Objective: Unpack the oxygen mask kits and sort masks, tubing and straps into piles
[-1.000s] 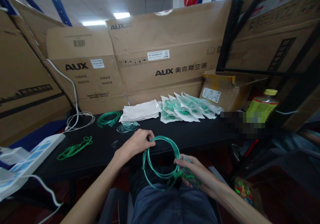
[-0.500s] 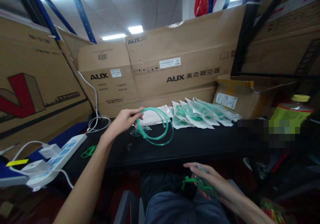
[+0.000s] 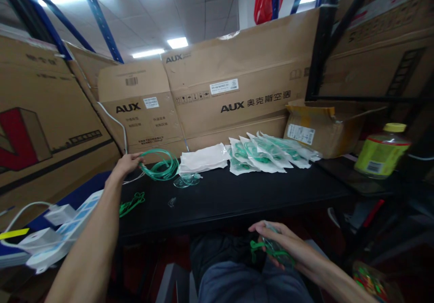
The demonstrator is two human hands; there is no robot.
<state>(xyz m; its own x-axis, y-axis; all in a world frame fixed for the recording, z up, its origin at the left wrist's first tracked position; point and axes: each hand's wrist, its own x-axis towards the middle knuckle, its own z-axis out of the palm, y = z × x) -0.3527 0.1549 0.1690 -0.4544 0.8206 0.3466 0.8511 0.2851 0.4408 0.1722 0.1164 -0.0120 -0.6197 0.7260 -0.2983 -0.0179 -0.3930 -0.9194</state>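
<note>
At the back left of the black table, my left hand (image 3: 129, 163) is closed on a coil of green tubing (image 3: 162, 171). The coil's loops hang to the right of my fingers, low over or on the tabletop; I cannot tell which. Over my lap, my right hand (image 3: 276, 239) is wrapped round a clear plastic mask (image 3: 271, 245) with a green strap, partly hidden by the fingers. Another clear mask part (image 3: 187, 180) lies on the table to the right of the coil. Green elastic straps (image 3: 132, 204) lie in front of my left hand, beside the forearm.
White pouches (image 3: 203, 158) lie stacked at the back. Several filled pouches (image 3: 259, 154) overlap to their right. A power strip (image 3: 73, 228) stands far left. An open carton (image 3: 325, 133) and a yellow-labelled bottle (image 3: 383, 151) stand right. Small clear pieces (image 3: 172, 202) lie near the front.
My left hand has carried the coil of green tubing leftward, uncovering the white pouches and the mask part on the table. My right hand keeps its hold over my lap.
</note>
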